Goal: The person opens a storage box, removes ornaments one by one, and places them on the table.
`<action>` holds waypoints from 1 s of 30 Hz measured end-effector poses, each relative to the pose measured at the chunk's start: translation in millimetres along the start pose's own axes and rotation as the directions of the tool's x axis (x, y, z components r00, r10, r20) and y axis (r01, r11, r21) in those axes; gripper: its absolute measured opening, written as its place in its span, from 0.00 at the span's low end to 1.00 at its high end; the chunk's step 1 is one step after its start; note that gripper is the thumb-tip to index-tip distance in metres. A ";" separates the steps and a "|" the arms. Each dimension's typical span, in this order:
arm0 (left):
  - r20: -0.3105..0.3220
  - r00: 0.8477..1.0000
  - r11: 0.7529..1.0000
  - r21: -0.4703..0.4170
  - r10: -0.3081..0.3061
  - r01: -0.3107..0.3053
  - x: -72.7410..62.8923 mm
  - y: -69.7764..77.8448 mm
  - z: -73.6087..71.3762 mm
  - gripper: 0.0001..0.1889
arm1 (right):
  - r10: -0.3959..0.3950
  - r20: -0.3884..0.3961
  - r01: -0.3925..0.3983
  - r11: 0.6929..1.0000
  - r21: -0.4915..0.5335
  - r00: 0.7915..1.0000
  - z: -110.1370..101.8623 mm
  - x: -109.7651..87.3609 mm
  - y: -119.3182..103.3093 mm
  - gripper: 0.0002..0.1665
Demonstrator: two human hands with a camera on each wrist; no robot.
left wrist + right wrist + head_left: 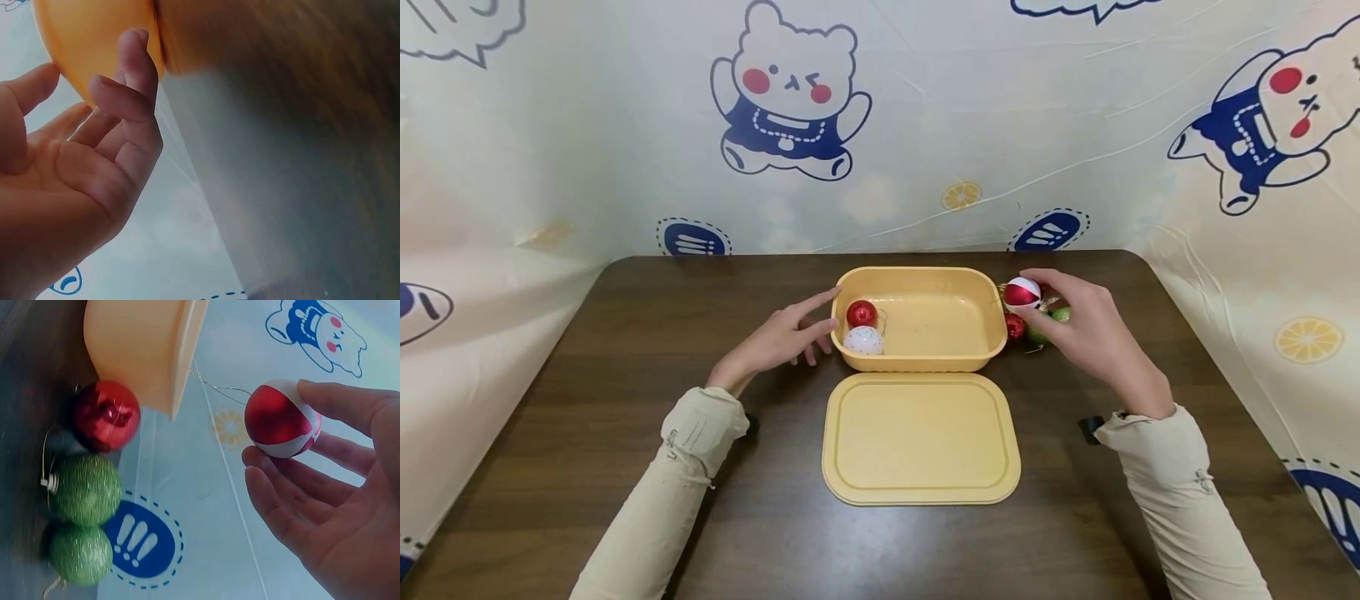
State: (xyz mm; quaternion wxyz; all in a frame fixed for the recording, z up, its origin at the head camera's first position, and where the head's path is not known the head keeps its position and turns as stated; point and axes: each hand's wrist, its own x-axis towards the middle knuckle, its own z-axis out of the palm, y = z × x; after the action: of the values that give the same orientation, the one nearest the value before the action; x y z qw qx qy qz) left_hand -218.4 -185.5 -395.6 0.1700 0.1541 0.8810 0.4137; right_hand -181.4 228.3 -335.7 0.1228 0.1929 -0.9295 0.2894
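Observation:
Between thumb and fingers, my right hand (1086, 321) pinches a red-and-white Christmas ball (279, 419), held up beside the right end of a yellow plastic box (925, 364). A gold string loop trails from the ball. My left hand (782, 337) touches the box's left end with its fingertips, thumb at the rim; in the left wrist view its fingers are loosely bent against the wall. Inside the box, at the left, lie a red ball (861, 313) and a white speckled ball (863, 340).
A shiny red ball (107, 416) and two green glittery balls, one upper (87, 489) and one lower (81, 554), lie on the table right of the box. The flat yellow lid (921, 439) lies in front of it. A printed cloth (910, 150) hangs behind the brown table (587, 467).

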 end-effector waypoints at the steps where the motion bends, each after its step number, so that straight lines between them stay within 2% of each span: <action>1: -0.001 1.000 1.000 0.000 0.000 0.000 -0.1 -0.2 0.1 0.32 | 0.001 -0.008 -0.001 1.000 -0.007 1.000 -2.0 -1.5 1.0 0.26; 8: -0.006 1.000 1.000 -0.002 0.000 0.000 0.0 -2.2 0.6 0.32 | -0.009 -0.050 0.007 0.999 -0.039 0.999 -11.9 -7.6 6.5 0.25; 13: -0.005 1.000 1.000 -0.006 -0.002 0.002 -0.5 -3.1 0.1 0.32 | -0.015 -0.029 0.014 0.998 -0.060 0.999 -12.7 -11.4 9.9 0.25; 20: -0.003 1.000 1.000 -0.011 -0.006 0.006 -0.8 -3.8 0.0 0.33 | 0.037 0.097 -0.028 0.996 -0.088 0.995 -5.6 -16.8 18.8 0.24; 25: 0.006 1.000 1.000 -0.012 -0.020 0.020 -0.1 -4.9 0.4 0.33 | 0.056 0.227 -0.033 0.994 -0.101 0.972 3.1 -18.0 26.4 0.23; 30: 0.009 1.000 1.000 -0.017 -0.020 0.021 0.8 -4.8 -0.5 0.33 | 0.062 0.306 -0.036 0.995 -0.089 0.950 12.9 -16.4 33.9 0.23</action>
State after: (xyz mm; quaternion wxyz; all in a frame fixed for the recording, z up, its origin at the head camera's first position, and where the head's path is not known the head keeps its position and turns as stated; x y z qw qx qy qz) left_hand -219.9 -188.4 -399.1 0.1794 0.1454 0.8783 0.4188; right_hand -182.8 251.2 -368.2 -0.0232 0.2074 -0.9528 0.2204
